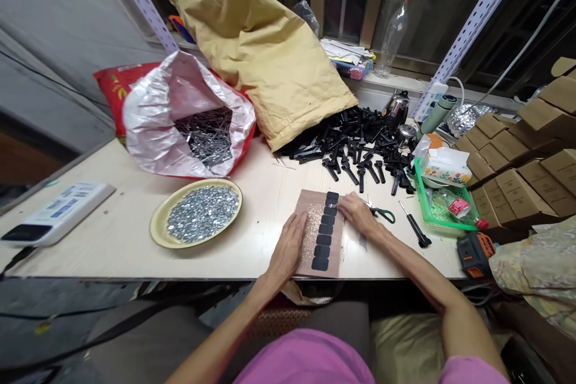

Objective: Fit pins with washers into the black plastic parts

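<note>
A brown rectangular sheet (330, 271), speckled with pale grains on its left half, lies near the table's front edge. Down its right side runs a column of several black rounded-square pads (321, 251). My left hand (288, 246) rests flat along the sheet's left edge, fingers stretched out. At the upper right edge, my right hand (359, 213) has its fingers bent and drawn together beside the upper pads; whatever is between the fingertips is hidden. Green-handled scissors (384, 214) lie just right of that hand.
Left stands a yellow bowl (155, 231) of small metal pieces, behind it a red sack (144, 144) of metal rods. Black plastic parts (360, 138) spill from a brown paper bag (288, 66). To the right are a screwdriver (416, 228), a green basket (445, 227) and cardboard boxes (508, 192).
</note>
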Tool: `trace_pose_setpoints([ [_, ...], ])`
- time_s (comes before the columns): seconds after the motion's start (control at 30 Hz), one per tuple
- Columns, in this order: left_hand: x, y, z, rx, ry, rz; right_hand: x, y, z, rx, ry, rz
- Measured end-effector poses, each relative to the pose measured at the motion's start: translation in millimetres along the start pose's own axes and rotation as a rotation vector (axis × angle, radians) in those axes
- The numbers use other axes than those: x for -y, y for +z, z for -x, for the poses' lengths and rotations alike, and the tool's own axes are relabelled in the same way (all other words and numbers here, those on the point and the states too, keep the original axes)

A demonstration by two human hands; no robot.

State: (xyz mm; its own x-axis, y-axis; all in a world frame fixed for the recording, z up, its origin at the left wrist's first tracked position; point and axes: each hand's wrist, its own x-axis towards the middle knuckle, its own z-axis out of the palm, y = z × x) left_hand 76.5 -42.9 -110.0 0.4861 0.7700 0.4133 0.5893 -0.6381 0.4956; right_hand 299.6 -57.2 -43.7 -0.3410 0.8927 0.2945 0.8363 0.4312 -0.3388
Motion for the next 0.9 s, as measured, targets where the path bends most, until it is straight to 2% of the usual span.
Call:
trace_pose_setpoints([
  [0.1,-1,-1.7,0,-0.001,0.009,-0.007,14,10,17,0.177,-0.271,-0.099],
  [0.13,-1,-2.4,0,0.001,0.008,-0.011,17,11,20,0.193,-0.284,-0.113],
  [0.17,-2,-3.3,1,0.002,0.005,-0.016,17,10,20,0.179,-0.253,-0.117],
  [0.27,-4,-5.9,1,0.017,-0.005,-0.019,7,2,10,0.031,-0.012,-0.095],
  [0.3,-4,-6.6,1,0.026,-0.003,-0.018,3,0,6,0.014,0.025,-0.099],
  [0.4,-3,-7.0,0,0.044,0.006,-0.02,3,2,4,0.095,-0.039,-0.176],
  [0.47,-2,-6.6,-1,0.036,0.005,-0.025,12,4,8,0.159,-0.086,-0.207],
  [0.53,-2,-6.6,-2,0.031,0.002,-0.023,26,1,13,0.165,-0.059,-0.24],
  [0.63,-2,-8.5,-2,0.047,-0.006,-0.01,54,-11,27,0.081,0.103,-0.42],
  [0.7,-2,-10.4,-1,0.063,-0.014,-0.007,79,-15,48,0.072,0.316,-0.685],
  [0.73,-2,-11.2,0,0.069,-0.019,-0.005,92,-13,62,0.11,0.458,-0.857],
  [0.83,-3,-12.2,1,0.077,-0.028,0.005,122,9,107,0.327,0.888,-1.381],
  [0.87,-3,-12.1,0,0.074,-0.03,0.008,126,21,117,0.325,0.964,-1.475],
  [0.9,-3,-11.9,-2,0.07,-0.031,0.01,128,34,125,0.256,1.013,-1.52],
])
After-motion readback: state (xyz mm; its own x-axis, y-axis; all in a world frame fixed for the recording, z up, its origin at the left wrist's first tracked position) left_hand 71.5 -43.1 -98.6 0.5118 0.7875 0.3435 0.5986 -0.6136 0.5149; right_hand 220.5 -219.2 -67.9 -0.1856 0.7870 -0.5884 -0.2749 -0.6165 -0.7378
